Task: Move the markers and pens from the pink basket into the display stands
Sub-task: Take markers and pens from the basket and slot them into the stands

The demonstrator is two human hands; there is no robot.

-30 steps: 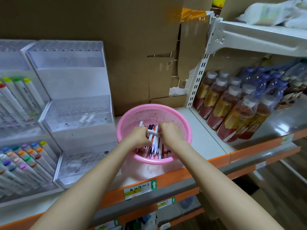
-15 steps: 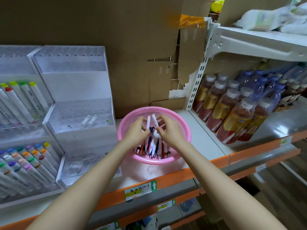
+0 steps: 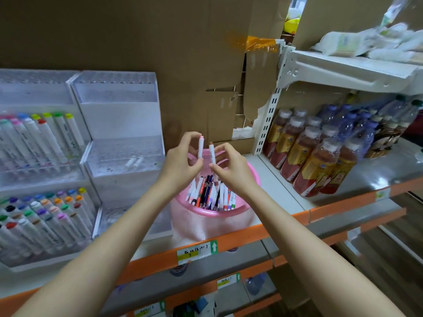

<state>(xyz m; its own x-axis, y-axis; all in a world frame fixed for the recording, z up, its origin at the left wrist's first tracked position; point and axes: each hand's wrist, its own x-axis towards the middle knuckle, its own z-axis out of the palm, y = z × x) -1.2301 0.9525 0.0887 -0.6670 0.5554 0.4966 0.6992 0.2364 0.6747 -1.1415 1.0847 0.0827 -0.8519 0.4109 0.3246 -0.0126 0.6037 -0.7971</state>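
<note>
Two markers point(image 3: 201, 148) above pink basket point(image 3: 207, 212): left hand point(image 3: 180, 161) fingers pinch one, right hand point(image 3: 231, 170) other; shelf tag point(image 3: 196, 252) writing illegible.

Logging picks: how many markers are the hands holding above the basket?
2. The first marker is pinched in the left hand, the second marker in the right hand, both upright above the pink basket.

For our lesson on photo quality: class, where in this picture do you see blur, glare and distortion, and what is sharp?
Head view: the white plastic packets on the top shelf are blurred; the clear acrylic display stand shows pale glare; the white slotted upright leans from wide-angle distortion; the left hand and right hand, each pinching a white marker, look sharp.
</note>
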